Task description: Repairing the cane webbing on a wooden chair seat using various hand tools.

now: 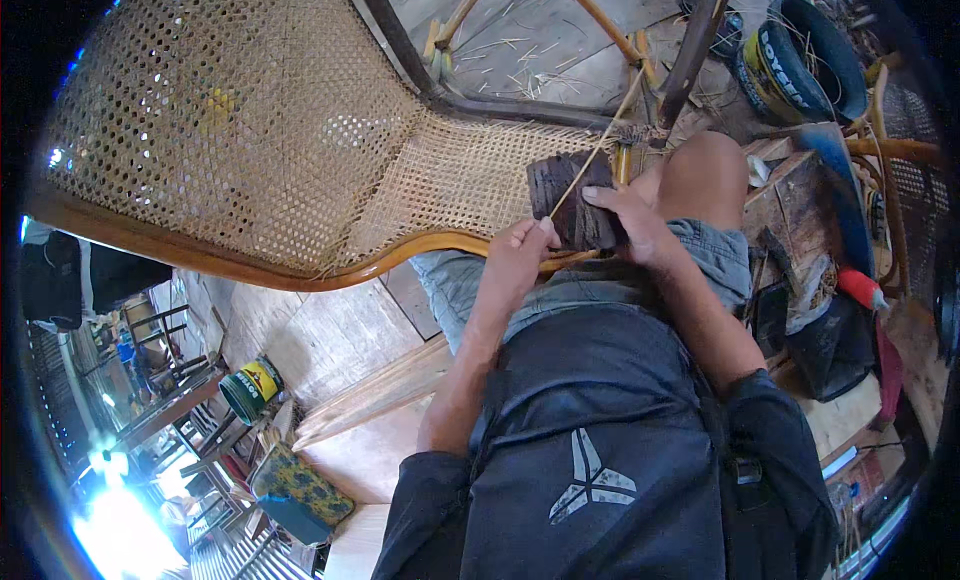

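A rattan chair with woven cane mesh (330, 130) lies across my lap, its curved, glossy wooden frame (400, 252) toward me. My left hand (520, 252) pinches one end of a thin, pale cane strip (612, 130). The strip runs slantwise over a dark brown, creased pad (556, 183) and up toward the chair's leg joint at the upper right. My right hand (636, 220) grips the pad's right side, thumb on top near the strip, the other fingers mostly hidden beneath. The pad rests on the seat's near right corner.
Dark chair legs (692, 55) rise beyond the seat. A dark bucket (815, 65) stands at the upper right, a smaller one (250, 390) at the lower left. Beside my right knee are a wooden box (790, 205) and a red-capped bottle (860, 288). Cane scraps (530, 75) litter the floor.
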Motion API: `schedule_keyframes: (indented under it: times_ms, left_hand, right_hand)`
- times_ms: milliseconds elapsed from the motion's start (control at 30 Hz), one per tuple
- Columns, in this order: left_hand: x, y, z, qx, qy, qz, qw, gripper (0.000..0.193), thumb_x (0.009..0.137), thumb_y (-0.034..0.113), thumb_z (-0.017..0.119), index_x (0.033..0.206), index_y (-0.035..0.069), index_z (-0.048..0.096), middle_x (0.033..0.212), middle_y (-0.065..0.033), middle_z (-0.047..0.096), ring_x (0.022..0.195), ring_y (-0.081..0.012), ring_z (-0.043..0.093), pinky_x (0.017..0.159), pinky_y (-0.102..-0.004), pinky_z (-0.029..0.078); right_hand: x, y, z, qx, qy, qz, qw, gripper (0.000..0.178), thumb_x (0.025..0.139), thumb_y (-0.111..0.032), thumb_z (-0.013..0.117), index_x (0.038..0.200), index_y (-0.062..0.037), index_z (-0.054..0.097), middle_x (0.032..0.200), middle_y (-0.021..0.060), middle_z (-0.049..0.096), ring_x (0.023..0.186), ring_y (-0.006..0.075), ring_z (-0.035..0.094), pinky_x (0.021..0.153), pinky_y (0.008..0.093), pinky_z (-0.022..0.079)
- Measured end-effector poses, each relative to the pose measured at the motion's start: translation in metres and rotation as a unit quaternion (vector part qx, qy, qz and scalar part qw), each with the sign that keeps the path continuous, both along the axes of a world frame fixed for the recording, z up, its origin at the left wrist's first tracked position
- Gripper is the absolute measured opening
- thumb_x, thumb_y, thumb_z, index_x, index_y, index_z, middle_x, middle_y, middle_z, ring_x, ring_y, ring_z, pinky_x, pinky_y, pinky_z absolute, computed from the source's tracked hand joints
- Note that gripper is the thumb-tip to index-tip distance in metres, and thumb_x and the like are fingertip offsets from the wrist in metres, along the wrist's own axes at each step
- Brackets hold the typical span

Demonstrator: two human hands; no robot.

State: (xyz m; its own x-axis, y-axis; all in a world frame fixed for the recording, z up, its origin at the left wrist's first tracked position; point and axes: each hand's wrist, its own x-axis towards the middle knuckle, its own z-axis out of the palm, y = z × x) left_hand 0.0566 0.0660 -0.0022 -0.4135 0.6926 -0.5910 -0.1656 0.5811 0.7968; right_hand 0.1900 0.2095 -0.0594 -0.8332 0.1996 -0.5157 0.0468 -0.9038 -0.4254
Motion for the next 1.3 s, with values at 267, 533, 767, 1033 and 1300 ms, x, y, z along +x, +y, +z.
schedule_keyframes:
  times_ms: [267,533,767,1033,1300]
  left_hand:
    - [-0.019,0.006,-0.001,0.002,0.132,-0.152,0.98,0.034,0.093,0.029,0.055,0.075,0.001,0.061,0.064,0.0024,0.051,0.06,-0.0086,0.043,0.055,-0.0269,0.036]
    - [-0.027,0.006,0.015,-0.004,0.117,-0.205,0.972,0.033,0.092,0.028,0.055,0.081,-0.001,0.062,0.066,-0.0003,0.054,0.066,-0.0074,0.048,0.061,-0.0255,0.04]
    - [-0.04,-0.043,0.015,-0.002,0.203,-0.259,0.944,0.032,0.091,0.029,0.053,0.085,-0.001,0.06,0.074,-0.0203,0.058,0.065,-0.0313,0.056,0.063,-0.0384,0.044]
    - [-0.146,-0.221,0.013,-0.223,0.445,-0.223,0.838,0.02,0.091,0.008,0.047,0.085,-0.002,0.063,0.09,-0.0142,0.067,0.082,-0.0266,0.063,0.076,-0.0385,0.048]
    - [-0.267,-0.293,0.169,0.026,0.579,0.411,0.703,0.027,0.092,0.017,0.046,0.109,-0.001,0.056,0.098,-0.0139,0.06,0.084,-0.0246,0.061,0.063,-0.0365,0.052]
  right_hand:
    - [-0.015,-0.006,0.036,0.185,0.033,-0.045,0.981,0.037,0.079,-0.016,0.071,0.111,0.0,0.058,0.095,0.0051,0.064,0.081,0.0108,0.06,0.074,0.0266,0.05]
    - [-0.021,-0.006,0.031,0.24,-0.071,-0.154,0.956,0.025,0.081,-0.011,0.067,0.101,0.0045,0.065,0.085,0.0066,0.068,0.071,0.0135,0.064,0.067,0.0287,0.052]
    - [-0.002,0.032,0.029,0.046,-0.044,-0.276,0.959,0.03,0.085,-0.012,0.064,0.11,0.0036,0.058,0.099,0.0128,0.067,0.086,0.0234,0.068,0.079,0.0372,0.058]
    - [0.113,0.12,0.031,0.041,-0.027,-0.506,0.861,0.039,0.08,-0.016,0.071,0.115,-0.0049,0.058,0.107,0.01,0.065,0.092,0.0258,0.065,0.08,0.0426,0.056]
    - [0.335,0.181,-0.04,0.216,-0.391,-0.362,0.818,0.057,0.082,-0.035,0.071,0.123,0.0011,0.056,0.116,0.0127,0.063,0.1,0.024,0.064,0.086,0.0354,0.05]
